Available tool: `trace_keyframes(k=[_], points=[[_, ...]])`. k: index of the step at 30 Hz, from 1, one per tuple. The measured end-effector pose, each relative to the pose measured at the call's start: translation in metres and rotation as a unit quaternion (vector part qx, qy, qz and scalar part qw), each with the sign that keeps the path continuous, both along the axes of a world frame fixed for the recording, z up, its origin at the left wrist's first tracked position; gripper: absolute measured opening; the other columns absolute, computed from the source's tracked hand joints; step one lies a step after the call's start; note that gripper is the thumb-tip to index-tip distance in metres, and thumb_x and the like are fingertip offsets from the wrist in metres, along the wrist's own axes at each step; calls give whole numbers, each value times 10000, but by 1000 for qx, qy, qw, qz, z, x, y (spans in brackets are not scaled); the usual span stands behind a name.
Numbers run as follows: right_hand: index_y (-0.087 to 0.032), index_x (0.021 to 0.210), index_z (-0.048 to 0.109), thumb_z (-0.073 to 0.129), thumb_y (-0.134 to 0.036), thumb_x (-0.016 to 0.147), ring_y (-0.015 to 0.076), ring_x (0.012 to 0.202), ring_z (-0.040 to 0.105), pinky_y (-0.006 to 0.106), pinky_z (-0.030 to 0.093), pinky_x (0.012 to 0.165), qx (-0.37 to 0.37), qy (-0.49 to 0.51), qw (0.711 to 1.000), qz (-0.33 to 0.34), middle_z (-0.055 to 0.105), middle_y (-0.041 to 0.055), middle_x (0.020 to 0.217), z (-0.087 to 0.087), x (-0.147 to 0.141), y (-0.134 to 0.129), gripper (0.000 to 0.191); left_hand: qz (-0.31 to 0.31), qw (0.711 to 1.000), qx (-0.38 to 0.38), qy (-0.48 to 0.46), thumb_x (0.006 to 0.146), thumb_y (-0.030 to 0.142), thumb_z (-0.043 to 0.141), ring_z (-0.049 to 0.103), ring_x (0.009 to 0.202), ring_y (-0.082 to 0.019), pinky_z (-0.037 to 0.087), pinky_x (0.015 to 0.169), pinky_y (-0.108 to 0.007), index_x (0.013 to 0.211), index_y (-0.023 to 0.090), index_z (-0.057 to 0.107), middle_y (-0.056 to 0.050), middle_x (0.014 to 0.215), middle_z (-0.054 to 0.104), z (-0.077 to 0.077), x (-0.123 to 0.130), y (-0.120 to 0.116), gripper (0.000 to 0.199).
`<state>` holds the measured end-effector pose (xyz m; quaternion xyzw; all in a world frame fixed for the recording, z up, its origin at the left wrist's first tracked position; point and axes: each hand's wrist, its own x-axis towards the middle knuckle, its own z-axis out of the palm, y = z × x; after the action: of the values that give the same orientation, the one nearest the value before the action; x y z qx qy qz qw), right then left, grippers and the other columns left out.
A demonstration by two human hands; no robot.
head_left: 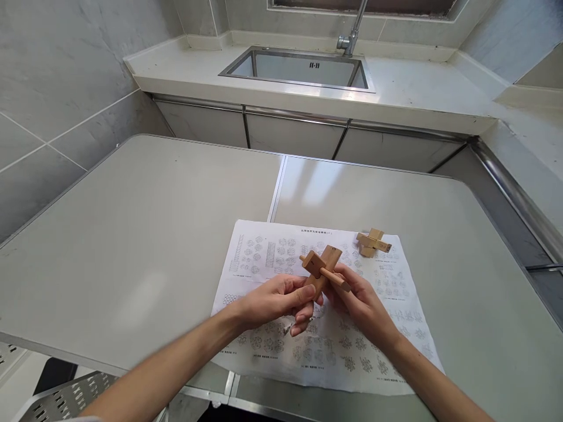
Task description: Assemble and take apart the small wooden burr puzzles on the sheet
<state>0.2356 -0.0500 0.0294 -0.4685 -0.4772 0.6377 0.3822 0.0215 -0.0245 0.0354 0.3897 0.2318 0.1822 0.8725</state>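
A brown wooden interlocking puzzle is held up over the printed sheet, its bars crossing one another and a thin round-looking rod passing through them. My left hand grips its lower left end, thumb on top and fingers curled beneath. From the right, my right hand holds the puzzle near the rod; some of its fingertips are hidden behind the wood. A second, lighter wooden puzzle with crossed bars lies on the upper right of the paper, apart from both hands.
The paper sheet of small printed diagrams lies on a pale folding table with a seam down its middle. Beyond the table stands a counter with a steel-rimmed sink and a faucet. A perforated seat shows at lower left.
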Motion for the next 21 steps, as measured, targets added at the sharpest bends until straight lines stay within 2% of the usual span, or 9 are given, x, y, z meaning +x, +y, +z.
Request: trace_keyframes(k=[4,8,12,15,17,21], points=[[-211,924,650,673,-668,953,123,581,438,244,361,500,-17,20,1000,10,520,-10,702,2,1,1,458,-10,1000,-9,-5,973,612,676,509,452,-94,430,517,-247,991,155,630,84,566,514,-1,-1,2,460],[-210,973,639,614,-626,1015,123,585,413,252,320,513,-22,36,998,40,531,-7,709,-2,6,0,419,-13,1000,-4,-3,970,641,661,508,448,-101,419,516,-244,983,160,628,68,544,558,-3,-1,2,482],[-215,1120,618,588,-590,1045,118,554,411,266,331,524,-9,44,997,57,534,-25,714,-5,4,-1,384,61,998,-5,25,949,708,635,466,464,-97,402,536,-246,877,163,604,65,510,534,-6,1,3,550],[-202,1115,606,592,-571,1052,107,530,435,274,364,541,-20,58,995,76,586,-18,733,-5,2,-1,375,103,993,-22,52,944,744,605,426,476,-89,370,538,-246,833,160,593,69,514,499,-6,2,3,595],[-200,1082,612,608,-562,1048,97,521,455,268,378,543,-47,85,993,63,610,-13,750,-5,2,0,363,104,993,-26,53,942,748,604,428,482,-91,363,542,-250,842,159,600,65,528,506,-4,3,4,598],[-200,920,619,704,-557,989,71,493,434,237,368,496,-121,152,981,-20,610,-12,759,-8,7,5,374,100,994,-23,50,938,673,679,443,520,-94,383,577,-257,877,163,614,57,577,529,0,2,5,517]])
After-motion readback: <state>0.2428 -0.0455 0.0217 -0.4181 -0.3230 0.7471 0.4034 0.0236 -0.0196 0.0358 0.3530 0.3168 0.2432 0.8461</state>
